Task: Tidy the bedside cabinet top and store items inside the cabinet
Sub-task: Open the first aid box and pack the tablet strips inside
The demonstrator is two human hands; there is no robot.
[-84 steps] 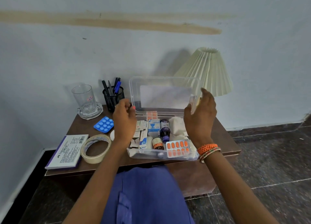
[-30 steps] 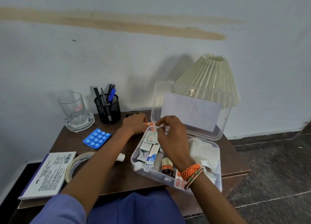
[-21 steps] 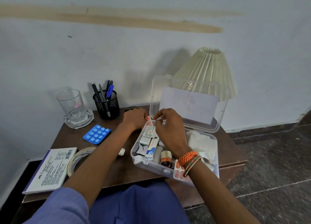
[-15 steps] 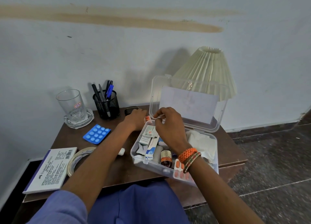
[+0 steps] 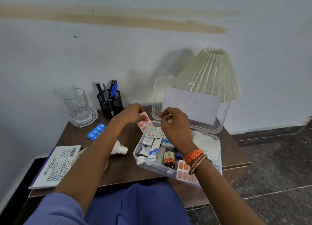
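Note:
A clear plastic medicine box (image 5: 217, 141) stands open on the brown cabinet top (image 5: 123, 167), its lid (image 5: 157, 96) upright. Inside are cartons, a brown bottle (image 5: 168, 160) and an orange pill strip (image 5: 184, 173). My left hand (image 5: 132, 114) pinches another orange pill strip (image 5: 143, 122) just over the box's back left corner. Above the box's back part, my right hand (image 5: 174, 123) has its fingertips pinched; whether it holds anything is unclear. A blue pill strip (image 5: 96, 131), a white bottle (image 5: 120, 149), a tape roll (image 5: 79, 155) and a white booklet (image 5: 55, 167) lie to the left.
A glass mug (image 5: 76, 102) on a glass coaster and a black mesh pen holder (image 5: 110, 104) stand at the back left by the wall. A pleated lamp shade (image 5: 211, 72) rises behind the box lid. Dark tiled floor (image 5: 273, 165) lies to the right.
My left hand has drawn the orange pill strip up and left, out over the box's back corner. My right hand stays above the box's back part.

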